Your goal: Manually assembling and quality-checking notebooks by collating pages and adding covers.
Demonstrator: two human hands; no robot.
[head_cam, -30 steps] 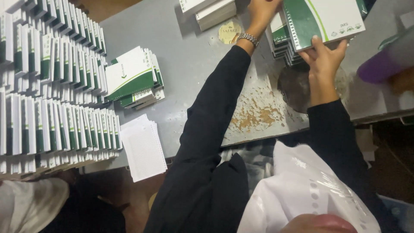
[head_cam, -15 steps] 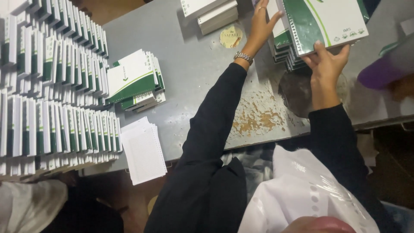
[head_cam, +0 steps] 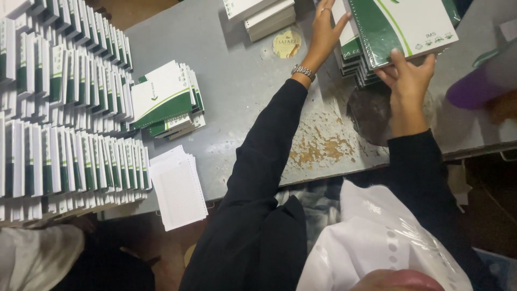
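Head view, looking down on a grey metal table (head_cam: 242, 91) with worn, rusty patches near its front edge.

Two hands, both the person's own, in black sleeves. Right hand (head_cam: 408, 81): fingers curled up over the near edge of one green-and-white spiral notebook (head_cam: 404, 24), thumb below, gripping it. That notebook sits tilted on top of a stack of like notebooks (head_cam: 353, 56) at the far right of the table; how many are in the stack cannot be counted, only edges show. Left hand (head_cam: 326, 32): fingers straight and spread, palm flat against the left side of the same stack, not closed on anything. One metal wristwatch (head_cam: 303, 71) on the left wrist.

One round yellowish sticker or disc (head_cam: 286, 44) lies on the table just left of the left hand. One pile of pale books or pads (head_cam: 261, 15) beyond it at the top edge, cut off by the frame.

Mid-left: one smaller leaning stack of green-and-white notebooks (head_cam: 164, 102), several deep, exact count unclear. In front of it, one sheaf of white punched paper (head_cam: 177, 188) overhanging the table edge.

Far left: rows of upright notebooks (head_cam: 64, 118), packed spine to spine, about four rows, dozens in all. One purple blurred object (head_cam: 476, 89) at the right edge.
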